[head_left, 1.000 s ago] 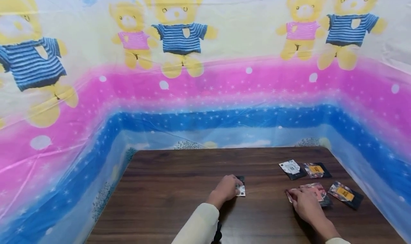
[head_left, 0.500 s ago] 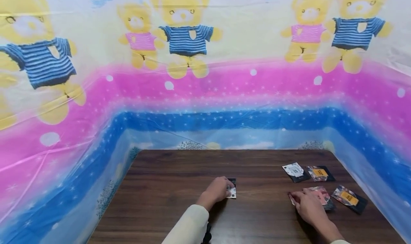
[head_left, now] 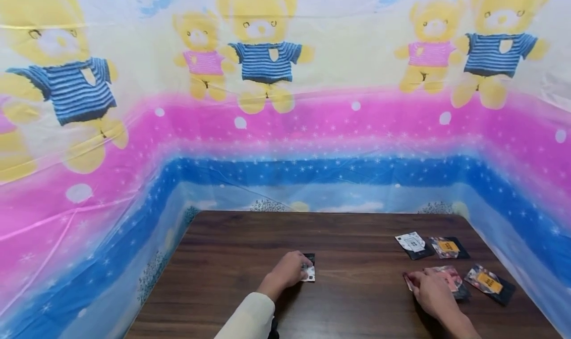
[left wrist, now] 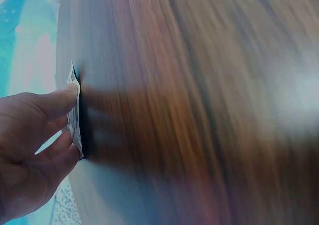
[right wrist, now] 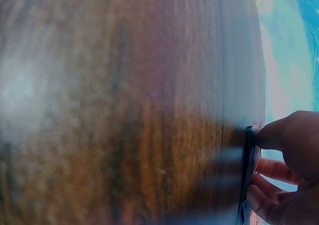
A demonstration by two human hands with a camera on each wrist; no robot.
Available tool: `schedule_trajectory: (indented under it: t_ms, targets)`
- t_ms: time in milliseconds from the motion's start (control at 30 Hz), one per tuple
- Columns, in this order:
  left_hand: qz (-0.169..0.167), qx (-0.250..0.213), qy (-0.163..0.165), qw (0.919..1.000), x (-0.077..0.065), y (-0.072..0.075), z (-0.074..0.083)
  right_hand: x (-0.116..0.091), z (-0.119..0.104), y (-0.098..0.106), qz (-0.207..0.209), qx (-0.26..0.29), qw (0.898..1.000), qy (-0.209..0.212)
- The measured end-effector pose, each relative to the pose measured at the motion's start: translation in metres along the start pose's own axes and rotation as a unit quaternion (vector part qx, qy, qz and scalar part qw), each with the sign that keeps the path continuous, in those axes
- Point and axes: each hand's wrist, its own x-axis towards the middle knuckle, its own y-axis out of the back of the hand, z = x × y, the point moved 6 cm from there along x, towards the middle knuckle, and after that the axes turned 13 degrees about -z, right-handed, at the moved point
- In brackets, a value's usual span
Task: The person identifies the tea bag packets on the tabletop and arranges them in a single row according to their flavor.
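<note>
In the head view my left hand point(head_left: 287, 270) is left of the table's middle, gripping a small flat black-and-white packet point(head_left: 311, 275) from above. The left wrist view has the thumb at one end of this packet point(left wrist: 73, 110) and the fingers at the other, its dark underside close over the wood. Over on the right, my right hand point(head_left: 434, 292) holds a red-and-black packet point(head_left: 451, 279), thumb at its left edge and fingers across its face. The right wrist view catches that packet point(right wrist: 246, 172) edge-on; the hand hides part of it.
On the brown wooden table point(head_left: 357, 304) lie a white-and-black packet point(head_left: 412, 244) and an orange-labelled packet point(head_left: 448, 247) at the back right. Another orange-labelled packet point(head_left: 489, 283) lies right of my right hand. A bear-print curtain point(head_left: 276, 170) surrounds the table's far sides.
My left hand has moved left across the table with the black-and-white packet. My right hand stays at the red-and-black packet. The head view has shifted slightly.
</note>
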Motion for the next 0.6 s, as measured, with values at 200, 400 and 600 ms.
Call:
schedule_trajectory:
  t_ms: [200, 400, 600]
  targets:
    - [0.007, -0.011, 0.011, 0.9998, -0.009, 0.005, -0.018, 0.002, 0.001, -0.001, -0.011, 0.000, 1.000, -0.008]
    - [0.010, -0.026, 0.018, 0.9995, -0.020, 0.010, -0.035, 0.005, 0.002, 0.000, -0.027, 0.002, 0.999, -0.018]
    - [0.012, -0.040, 0.021, 0.9989, -0.034, 0.013, -0.052, 0.005, 0.001, -0.001, -0.023, 0.001, 1.000, -0.004]
